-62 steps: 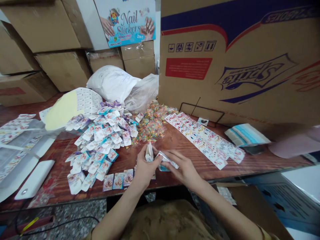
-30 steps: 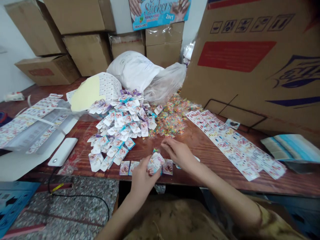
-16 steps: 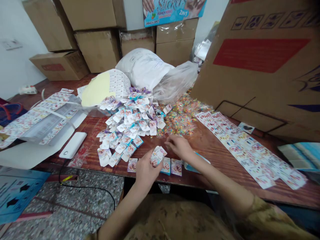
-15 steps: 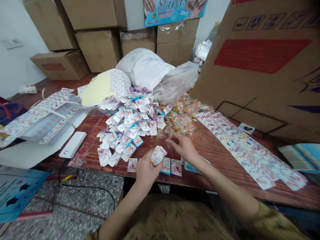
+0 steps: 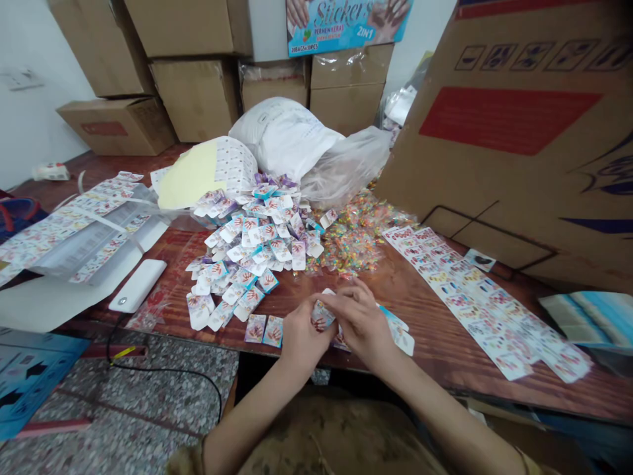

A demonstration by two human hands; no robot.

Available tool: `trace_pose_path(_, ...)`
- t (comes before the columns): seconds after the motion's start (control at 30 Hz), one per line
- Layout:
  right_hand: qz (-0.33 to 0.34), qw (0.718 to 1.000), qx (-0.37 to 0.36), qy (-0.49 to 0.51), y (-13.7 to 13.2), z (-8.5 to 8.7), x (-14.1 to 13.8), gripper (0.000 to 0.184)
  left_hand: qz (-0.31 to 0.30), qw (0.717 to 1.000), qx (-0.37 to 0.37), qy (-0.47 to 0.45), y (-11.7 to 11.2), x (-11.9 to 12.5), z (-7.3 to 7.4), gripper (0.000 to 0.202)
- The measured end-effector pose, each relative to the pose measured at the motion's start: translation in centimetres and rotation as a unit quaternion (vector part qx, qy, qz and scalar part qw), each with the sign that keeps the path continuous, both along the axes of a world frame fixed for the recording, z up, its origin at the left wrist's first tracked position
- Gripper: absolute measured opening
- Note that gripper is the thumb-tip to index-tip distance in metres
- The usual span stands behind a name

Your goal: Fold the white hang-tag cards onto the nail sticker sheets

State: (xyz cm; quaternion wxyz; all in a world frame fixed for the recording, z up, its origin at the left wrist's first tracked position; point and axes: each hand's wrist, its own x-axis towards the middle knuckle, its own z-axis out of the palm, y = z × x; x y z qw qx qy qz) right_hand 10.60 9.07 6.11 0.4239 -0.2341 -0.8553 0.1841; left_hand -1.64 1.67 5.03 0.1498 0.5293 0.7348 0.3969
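Near the front edge of the wooden table (image 5: 435, 330), my left hand (image 5: 304, 333) pinches a small folded nail-sticker card (image 5: 322, 314). My right hand (image 5: 363, 320) meets it from the right, fingers curled onto the same card. Two finished packets (image 5: 266, 329) lie flat just left of my left hand. More white and blue cards (image 5: 398, 328) lie under my right hand. A big heap of printed cards (image 5: 250, 247) fills the table beyond my hands, and a pile of small coloured candy packets (image 5: 353, 234) lies to its right.
Long nail-sticker sheets (image 5: 482, 300) stretch along the right. A large tilted cardboard box (image 5: 519, 132) stands behind them. White and clear plastic bags (image 5: 297, 142), a yellow-backed sheet (image 5: 195, 175), a white power bank (image 5: 137, 285) and stacked boxes (image 5: 198, 92) are around.
My right hand came back from the candy pile toward me and joined my left hand on the card. The camera view shifted slightly.
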Motion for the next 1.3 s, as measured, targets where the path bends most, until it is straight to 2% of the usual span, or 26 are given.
trace_pose_path(0.17,-0.058,0.993,-0.105,0.013,-0.3,1.1,0.5,0.042,-0.035,0.997,0.045,0.053,0.1,0.1,-0.5,0.045)
trace_pose_path(0.37,-0.114,0.985,-0.124,0.037,-0.6,1.4,0.7,0.051,-0.038,0.995,0.073,0.06,0.3,0.4,-0.9,0.04)
trace_pose_path(0.43,-0.101,0.987,-0.122,0.041,-0.7,1.3,0.8,0.05,-0.041,0.994,0.079,0.058,0.3,0.4,-0.9,0.039)
trace_pose_path(0.57,-0.023,0.994,-0.1,0.042,-0.4,1.0,0.9,0.04,-0.066,0.992,0.09,0.052,0.2,0.4,-1.1,0.039)
trace_pose_path(0.67,0.015,0.986,-0.161,0.051,-0.1,1.0,1.1,0.039,-0.078,0.992,0.095,0.042,0.3,0.3,-1.1,0.039)
trace_pose_path(0.8,0.012,0.96,-0.272,0.064,0.3,1.2,1.4,0.044,-0.106,0.991,0.075,-0.019,0.4,0.1,-0.8,0.046)
trace_pose_path(0.97,0.065,0.948,-0.304,0.066,0.3,1.7,2.0,0.039,-0.109,0.976,0.075,-0.173,0.4,-0.1,-0.6,0.045)
trace_pose_path(1.07,0.038,0.937,-0.318,0.136,0.2,1.5,2.2,0.044,-0.095,0.96,0.092,-0.248,0.4,-0.1,-0.5,0.036)
trace_pose_path(1.13,0.01,0.917,-0.353,0.185,0.3,1.1,2.2,0.054,-0.083,0.953,0.092,-0.278,0.4,0.0,-0.4,0.035)
trace_pose_path(1.17,0.014,0.899,-0.394,0.191,0.3,0.9,2.1,0.057,-0.077,0.952,0.093,-0.28,0.4,0.1,-0.2,0.034)
trace_pose_path(1.2,0.032,0.874,-0.449,0.186,0.3,0.6,1.9,0.058,-0.074,0.955,0.096,-0.27,0.4,0.1,-0.1,0.031)
trace_pose_path(1.3,0.101,0.768,-0.613,0.157,0.0,-0.3,1.3,0.044,-0.075,0.97,0.117,-0.2,0.3,0.4,0.4,0.022)
